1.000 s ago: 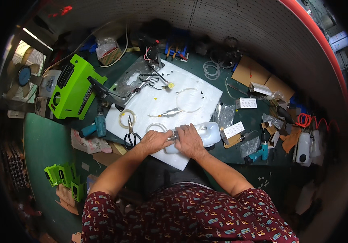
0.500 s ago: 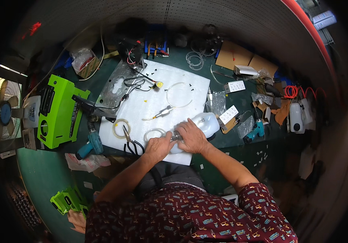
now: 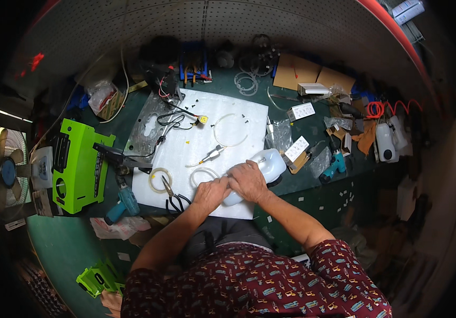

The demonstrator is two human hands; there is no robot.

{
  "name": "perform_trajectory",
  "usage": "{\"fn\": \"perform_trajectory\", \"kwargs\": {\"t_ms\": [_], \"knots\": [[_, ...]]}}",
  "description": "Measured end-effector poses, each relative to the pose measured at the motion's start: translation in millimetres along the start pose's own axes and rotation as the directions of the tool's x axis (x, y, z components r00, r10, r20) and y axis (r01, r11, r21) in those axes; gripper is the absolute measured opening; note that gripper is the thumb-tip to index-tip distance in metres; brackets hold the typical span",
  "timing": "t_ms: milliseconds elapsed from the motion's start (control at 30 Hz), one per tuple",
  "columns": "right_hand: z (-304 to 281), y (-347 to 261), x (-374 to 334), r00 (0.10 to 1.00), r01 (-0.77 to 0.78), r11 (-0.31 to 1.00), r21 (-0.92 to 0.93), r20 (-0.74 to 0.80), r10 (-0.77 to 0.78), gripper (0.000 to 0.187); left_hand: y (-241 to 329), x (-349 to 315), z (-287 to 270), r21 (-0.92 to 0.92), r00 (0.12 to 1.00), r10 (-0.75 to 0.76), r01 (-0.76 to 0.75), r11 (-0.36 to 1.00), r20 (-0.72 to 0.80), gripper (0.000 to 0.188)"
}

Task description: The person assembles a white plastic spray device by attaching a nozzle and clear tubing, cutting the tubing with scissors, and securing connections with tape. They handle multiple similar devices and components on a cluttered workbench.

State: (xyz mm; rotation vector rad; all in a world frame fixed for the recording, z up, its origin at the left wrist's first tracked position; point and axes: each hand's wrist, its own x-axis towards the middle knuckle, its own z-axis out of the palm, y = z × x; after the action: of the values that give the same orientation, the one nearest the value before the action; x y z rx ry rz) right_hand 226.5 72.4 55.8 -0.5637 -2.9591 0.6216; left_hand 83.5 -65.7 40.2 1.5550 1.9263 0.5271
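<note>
A translucent white plastic bottle (image 3: 273, 165) lies at the front right of a white foam sheet (image 3: 177, 153), partly under my hands. My right hand (image 3: 247, 182) rests over the bottle with its fingers curled inward. My left hand (image 3: 212, 193) is closed right against it, fingertips meeting the right hand's. Whatever they grip between them is hidden. A thin clear hose (image 3: 200, 170) loops out beside my left hand. Farther back on the foam lies a metal inline fitting (image 3: 215, 153) with short tubing. Black-handled pliers (image 3: 171, 193) lie left of my left hand, across a coil of yellowish tubing (image 3: 154, 182).
A bright green housing (image 3: 82, 167) stands at the left, with a teal cordless drill (image 3: 124, 204) beside it. A wiring harness with a yellow connector (image 3: 202, 120) crosses the foam. Small white boxes (image 3: 296, 149) and another teal drill (image 3: 335, 167) lie on the right.
My hands have closed tighter together, covering the greyish clear piece that showed between them. My right hand's fingers have curled further in. The whole view has shifted slightly.
</note>
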Motion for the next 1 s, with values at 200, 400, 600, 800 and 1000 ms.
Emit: {"fn": "perform_trajectory", "kwargs": {"t_ms": [200, 400, 600, 800, 1000], "knots": [[14.2, 4.2, 0.4, 0.999, -0.039, 0.994, -0.103, -0.005, 0.039, 0.026, 0.6, -1.1, -1.1, -0.014, 0.998, 0.054, -0.054, 0.998, -0.017, 0.025], [10.0, 3.7, -5.4, 0.997, -0.047, 0.999, -0.028, -0.059, 0.045, 0.023, 2.5, -1.6, 7.2, 0.049, 1.0, 0.025, -0.024, 0.999, -0.018, 0.026], [11.2, 9.1, 0.4, 0.989, 0.014, 0.999, -0.031, -0.15, -0.019, 0.021, -49.4, 22.7, -9.0, 0.125, 0.939, 0.334, -0.341, 0.931, 0.076, 0.024], [13.2, 0.4, -2.8, 0.984, -0.071, 0.994, -0.081, -0.169, 0.056, 0.017, -10.6, -12.2, 21.5, 0.083, 0.991, 0.082, -0.073, 0.994, -0.103, 0.025], [10.2, 0.8, 1.9, 0.987, -0.052, 0.998, -0.039, -0.154, 0.045, 0.017, -43.8, 11.8, -10.4, 0.177, 0.94, 0.341, -0.336, 0.925, 0.0, 0.022]]}}
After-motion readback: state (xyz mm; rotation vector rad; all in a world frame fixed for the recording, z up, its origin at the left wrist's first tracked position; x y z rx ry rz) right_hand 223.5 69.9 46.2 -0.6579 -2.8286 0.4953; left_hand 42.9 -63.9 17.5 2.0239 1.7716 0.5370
